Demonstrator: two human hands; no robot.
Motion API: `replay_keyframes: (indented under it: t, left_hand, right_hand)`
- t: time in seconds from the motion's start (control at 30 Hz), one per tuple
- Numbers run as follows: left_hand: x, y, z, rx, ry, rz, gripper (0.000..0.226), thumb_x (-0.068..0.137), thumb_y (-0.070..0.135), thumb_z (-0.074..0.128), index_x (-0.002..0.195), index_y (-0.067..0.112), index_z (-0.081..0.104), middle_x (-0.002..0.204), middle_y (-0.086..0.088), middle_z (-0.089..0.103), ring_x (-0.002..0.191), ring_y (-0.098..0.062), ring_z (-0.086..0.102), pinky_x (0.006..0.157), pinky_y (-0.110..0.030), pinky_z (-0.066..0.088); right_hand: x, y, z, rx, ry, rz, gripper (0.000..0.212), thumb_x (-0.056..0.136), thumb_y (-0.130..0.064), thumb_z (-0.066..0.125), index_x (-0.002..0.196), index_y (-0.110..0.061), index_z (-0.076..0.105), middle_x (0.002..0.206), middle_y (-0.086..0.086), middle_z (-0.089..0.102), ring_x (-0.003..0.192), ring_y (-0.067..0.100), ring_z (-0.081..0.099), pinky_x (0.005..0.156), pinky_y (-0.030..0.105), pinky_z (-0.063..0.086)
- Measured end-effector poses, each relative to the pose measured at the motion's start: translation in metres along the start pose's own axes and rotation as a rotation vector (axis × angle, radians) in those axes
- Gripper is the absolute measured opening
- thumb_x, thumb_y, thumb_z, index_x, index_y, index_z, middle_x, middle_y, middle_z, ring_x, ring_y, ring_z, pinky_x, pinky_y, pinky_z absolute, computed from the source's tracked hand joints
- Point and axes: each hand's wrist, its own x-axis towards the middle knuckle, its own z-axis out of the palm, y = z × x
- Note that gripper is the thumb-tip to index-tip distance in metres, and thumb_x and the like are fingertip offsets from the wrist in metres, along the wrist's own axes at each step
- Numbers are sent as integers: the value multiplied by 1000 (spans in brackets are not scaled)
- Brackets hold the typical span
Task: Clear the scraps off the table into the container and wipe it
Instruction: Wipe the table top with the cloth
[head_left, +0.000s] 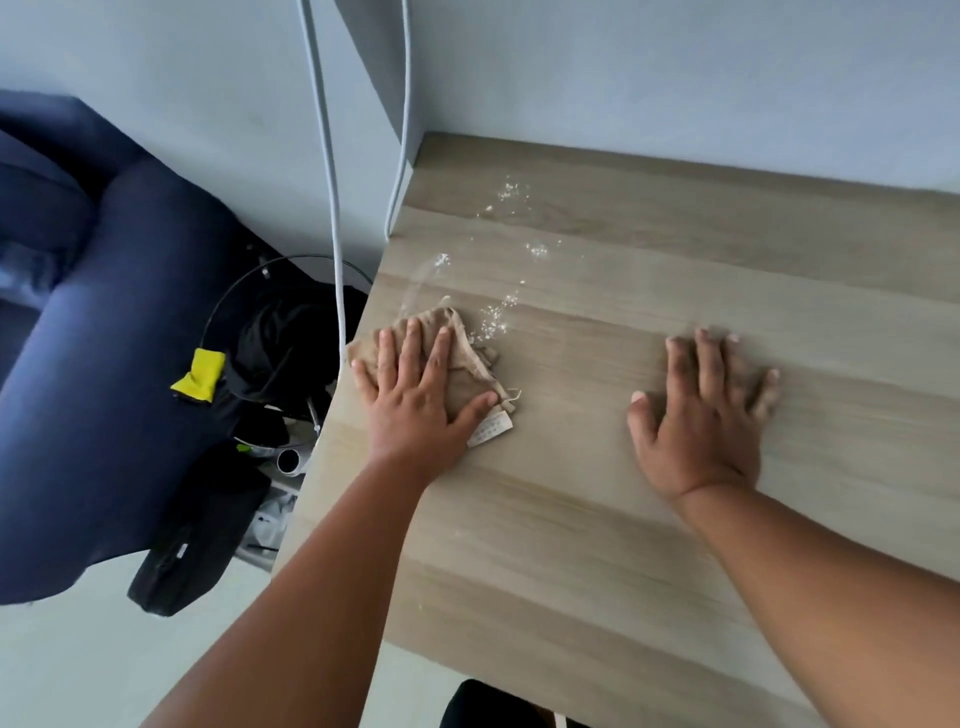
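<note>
Now left hand (415, 395), fingers spread, presses the beige cloth (457, 358) flat near the worktop (623, 545) left edge, below wet droplets (493, 317); right hand (706, 410) lies flat, spread, probably bracing.

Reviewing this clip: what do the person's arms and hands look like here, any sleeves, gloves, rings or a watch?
Both arms are bare along the whole stretch the head view shows; no sleeves enter the frame. The left hand and right hand wear no gloves. No rings, watch or wristbands show on the fingers or wrists. The fingernails are short and unpainted. The right hand's fingertips are slightly blurred.
</note>
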Motion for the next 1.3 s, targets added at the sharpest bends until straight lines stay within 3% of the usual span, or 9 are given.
replay_keyframes:
  t: [0.3,0.57,0.67,0.77,0.87,0.97,1.13,1.3]
  left_hand:
    - [65,9,-4,3,67,29,112,74,101,28,163,39,1,173,-2,8,160,-31,-2,123,-68,1]
    - [120,24,-17,-39,103,77,104,74,101,29,153,33,34,173,2,14,160,-22,0,126,-61,-2]
    - [133,30,-16,-69,96,55,102,84,91,34,156,19,31,172,0,15,160,-21,1,127,-56,-3]
    - [137,32,-14,-147,119,67,86,96,67,47,158,10,29,170,-5,21,160,-23,5,129,-52,1]
    - [126,32,-14,-237,146,149,69,101,46,55,155,8,36,167,-7,31,159,-24,12,130,-43,0]
    - [102,36,-9,-291,146,227,60,100,38,59,150,7,43,164,-6,37,158,-24,16,130,-39,1]
    - [34,40,1,-335,152,361,60,97,35,65,144,0,52,154,-14,50,153,-31,32,128,-47,15]
    - [-49,13,16,-340,208,380,57,96,36,68,140,0,58,148,-12,56,150,-30,38,123,-54,26]
  right_hand:
    - [1,1,2,-31,23,-19,78,87,-52,43,157,-17,39,171,10,20,159,34,10,122,69,5]
    - [3,2,1,-68,-6,-30,79,90,-53,42,160,-18,34,172,9,15,160,34,7,122,69,4]
    - [4,3,0,-76,-29,-27,78,91,-54,39,161,-18,31,173,8,13,160,32,5,122,69,3]
    - [3,3,0,-76,-31,-23,78,93,-54,37,161,-19,29,173,7,12,160,31,3,123,68,2]
    - [2,3,0,-64,-15,-19,76,93,-54,37,160,-19,31,173,7,13,160,30,4,123,68,2]
    - [2,3,0,-41,-1,-17,76,92,-54,37,159,-19,32,172,7,16,160,30,6,123,68,3]
    - [3,1,0,-30,-11,1,76,91,-55,36,159,-20,32,172,6,16,160,29,6,124,67,3]
    - [2,-2,-5,-17,-15,13,78,90,-54,35,159,-19,32,172,7,16,160,28,7,124,67,2]
